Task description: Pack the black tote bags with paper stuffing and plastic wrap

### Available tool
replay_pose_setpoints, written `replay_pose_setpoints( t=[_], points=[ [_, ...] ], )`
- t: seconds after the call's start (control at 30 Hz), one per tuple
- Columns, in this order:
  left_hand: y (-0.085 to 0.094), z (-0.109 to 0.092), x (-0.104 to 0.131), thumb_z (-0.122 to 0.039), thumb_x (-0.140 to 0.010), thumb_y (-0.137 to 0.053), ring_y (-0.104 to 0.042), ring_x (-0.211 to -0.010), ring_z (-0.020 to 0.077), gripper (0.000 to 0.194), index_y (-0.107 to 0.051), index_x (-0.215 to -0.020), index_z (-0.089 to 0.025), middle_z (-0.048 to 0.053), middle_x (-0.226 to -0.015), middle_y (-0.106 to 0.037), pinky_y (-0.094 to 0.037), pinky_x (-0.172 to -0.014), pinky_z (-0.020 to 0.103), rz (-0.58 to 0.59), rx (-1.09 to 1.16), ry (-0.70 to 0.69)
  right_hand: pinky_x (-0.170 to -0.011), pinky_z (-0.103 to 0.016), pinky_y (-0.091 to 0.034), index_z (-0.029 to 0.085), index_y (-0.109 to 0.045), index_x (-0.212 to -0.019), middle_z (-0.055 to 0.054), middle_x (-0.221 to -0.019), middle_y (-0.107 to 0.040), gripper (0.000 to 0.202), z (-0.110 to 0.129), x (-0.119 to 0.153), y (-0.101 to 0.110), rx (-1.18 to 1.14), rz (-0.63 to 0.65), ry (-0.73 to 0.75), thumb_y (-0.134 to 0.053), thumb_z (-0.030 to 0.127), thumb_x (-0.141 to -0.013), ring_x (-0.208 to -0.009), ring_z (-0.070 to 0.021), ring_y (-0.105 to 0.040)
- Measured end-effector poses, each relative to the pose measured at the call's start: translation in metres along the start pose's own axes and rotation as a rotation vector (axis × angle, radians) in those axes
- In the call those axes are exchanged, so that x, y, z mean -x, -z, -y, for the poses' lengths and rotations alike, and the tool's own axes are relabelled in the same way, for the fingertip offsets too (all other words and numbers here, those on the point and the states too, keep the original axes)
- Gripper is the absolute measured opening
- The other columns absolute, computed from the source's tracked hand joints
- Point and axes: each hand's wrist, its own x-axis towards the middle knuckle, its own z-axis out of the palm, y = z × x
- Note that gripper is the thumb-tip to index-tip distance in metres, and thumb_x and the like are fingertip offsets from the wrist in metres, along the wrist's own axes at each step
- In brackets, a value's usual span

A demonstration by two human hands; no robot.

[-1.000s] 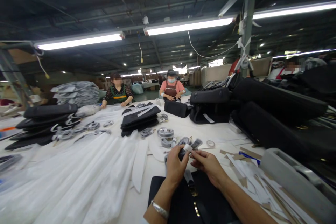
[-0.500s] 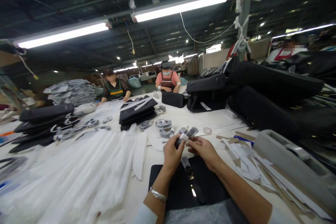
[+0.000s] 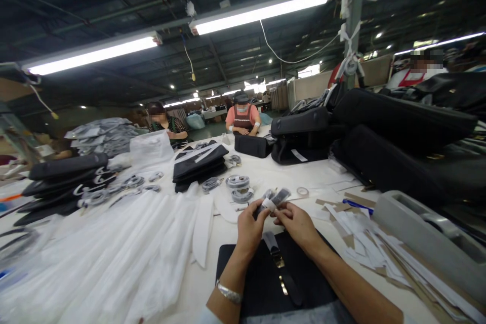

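Between both hands, above a black bag (image 3: 313, 281), is a dark strap bundle (image 3: 282, 195) in clear wrapping with a white band (image 3: 269, 204) round its middle. My left hand (image 3: 249, 228) is closed on the bundle's left side, thumb close to the band. From the right, my right hand (image 3: 298, 225) pinches the bundle by the band's edge. Beneath them the bag lies flat, its strap and gold-coloured clasp (image 3: 283, 283) facing up. Grey translucent wrapping covers the bag's near edge. Just beyond my hands sit coiled wrapped straps (image 3: 237, 181).
White plastic sleeves (image 3: 125, 248) spread over the left. To the right are paper strips (image 3: 360, 238), a blue pen (image 3: 357, 206) and a grey tape dispenser (image 3: 425, 228). Black bags (image 3: 199, 164) are stacked farther back. Two people work across the table.
My hands stay close together on the bundle; the white band now lies more plainly across it. At the far left, a person has raised a white plastic sheet.
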Motion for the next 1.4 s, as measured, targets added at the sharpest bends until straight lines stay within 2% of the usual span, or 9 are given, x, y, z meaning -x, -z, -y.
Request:
replay_pose_setpoints(
  t=[0.13, 0.3, 0.47, 0.63, 0.93, 1.13, 1.4],
  points=[
    [-0.0018, -0.0011, 0.0013, -0.026, -0.084, -0.063, -0.067, -0.097, 0.0212, 0.024, -0.07, -0.107, -0.023, 0.002, -0.102, -0.075, -0.048, -0.089, 0.032, 0.0, -0.005, -0.002, -0.077, -0.034, -0.053, 0.019, -0.06, -0.104, -0.007, -0.091, -0.075, 0.029, -0.0019, 0.0001, 0.0006, 0.138, -0.02, 0.111, -0.055, 0.041, -0.086, -0.078, -0.0223, -0.072],
    [-0.0036, -0.0025, 0.0031, -0.025, -0.085, -0.061, -0.067, -0.097, 0.0208, 0.023, -0.069, -0.107, -0.024, 0.0, -0.102, -0.075, -0.047, -0.088, 0.031, -0.002, 0.008, -0.008, -0.08, -0.035, -0.051, 0.019, -0.058, -0.109, -0.008, -0.098, -0.074, 0.031, -0.0001, 0.0028, -0.0027, 0.2, -0.061, 0.144, -0.05, 0.041, -0.087, -0.084, -0.0237, -0.071],
    [-0.0031, -0.0061, 0.0052, -0.026, -0.085, -0.059, -0.066, -0.097, 0.0206, 0.022, -0.069, -0.105, -0.024, 0.0, -0.101, -0.074, -0.047, -0.088, 0.03, -0.01, 0.058, -0.008, -0.081, -0.035, -0.05, 0.02, -0.058, -0.106, -0.008, -0.097, -0.074, 0.032, 0.0024, 0.0044, -0.0058, 0.188, -0.083, 0.163, -0.05, 0.044, -0.087, -0.085, -0.0244, -0.07],
    [-0.0032, -0.0072, 0.004, -0.028, -0.086, -0.059, -0.066, -0.095, 0.0204, 0.022, -0.069, -0.105, -0.022, 0.001, -0.099, -0.074, -0.047, -0.086, 0.029, 0.004, 0.128, 0.006, -0.078, -0.035, -0.049, 0.021, -0.06, -0.102, -0.006, -0.086, -0.074, 0.032, 0.0064, 0.0054, -0.0066, 0.199, -0.102, 0.18, -0.051, 0.047, -0.086, -0.08, -0.025, -0.07],
    [-0.0012, -0.0033, 0.0023, -0.031, -0.086, -0.059, -0.067, -0.098, 0.0223, 0.024, -0.069, -0.106, -0.021, 0.003, -0.102, -0.075, -0.048, -0.088, 0.031, 0.003, 0.128, 0.033, -0.086, -0.038, -0.052, 0.018, -0.059, -0.112, -0.009, -0.099, -0.074, 0.041, -0.0005, 0.0005, -0.0065, 0.033, -0.006, 0.129, -0.055, 0.048, -0.084, -0.087, -0.0261, -0.071],
    [-0.0007, -0.0059, 0.0022, -0.031, -0.086, -0.059, -0.067, -0.098, 0.0229, 0.024, -0.07, -0.105, -0.022, 0.003, -0.101, -0.075, -0.048, -0.089, 0.032, 0.005, 0.105, 0.028, -0.082, -0.036, -0.052, 0.021, -0.063, -0.109, -0.007, -0.095, -0.075, 0.033, 0.0037, 0.0026, -0.0056, 0.115, -0.042, 0.159, -0.055, 0.042, -0.085, -0.086, -0.0264, -0.071],
    [-0.0011, -0.0069, 0.0015, -0.035, -0.088, -0.058, -0.067, -0.094, 0.0221, 0.025, -0.07, -0.104, -0.02, 0.004, -0.099, -0.074, -0.048, -0.085, 0.031, 0.052, 0.148, 0.01, -0.081, -0.035, -0.053, 0.022, -0.063, -0.104, -0.007, -0.101, -0.074, 0.026, 0.0043, 0.0039, -0.0067, 0.112, -0.084, 0.181, -0.053, 0.039, -0.086, -0.085, -0.0254, -0.071]
  ],
)
